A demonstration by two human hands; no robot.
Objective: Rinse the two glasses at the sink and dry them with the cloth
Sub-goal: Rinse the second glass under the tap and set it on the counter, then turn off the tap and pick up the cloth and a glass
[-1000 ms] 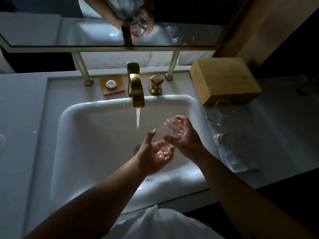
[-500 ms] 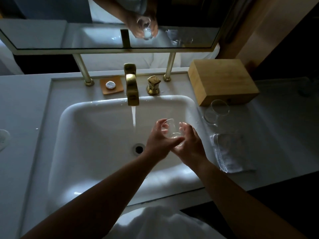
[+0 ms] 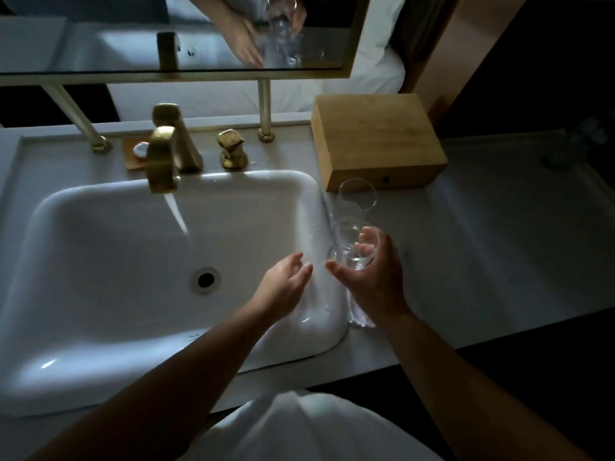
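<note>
My right hand (image 3: 371, 277) holds a clear glass (image 3: 354, 242) upright over the counter just right of the white sink (image 3: 100, 261), fingers curled round it. A second clear glass (image 3: 355, 197) stands on the counter right behind it, in front of the wooden box. My left hand (image 3: 283, 284) hovers over the sink's right side, fingers relaxed, holding nothing. The white cloth (image 3: 357, 314) lies on the counter, mostly hidden under my right hand and wrist. Water runs from the gold faucet (image 3: 163, 161) into the basin.
A wooden box (image 3: 376, 141) sits at the back right of the counter. A gold tap handle (image 3: 231, 149) stands beside the faucet, a small soap dish (image 3: 134, 154) to its left. A mirror (image 3: 166, 31) on gold legs hangs above. The grey counter (image 3: 499, 234) stretches right.
My right hand has carried the glass from under the stream to the counter right of the sink. My left hand has let go of it and drawn back over the basin.
</note>
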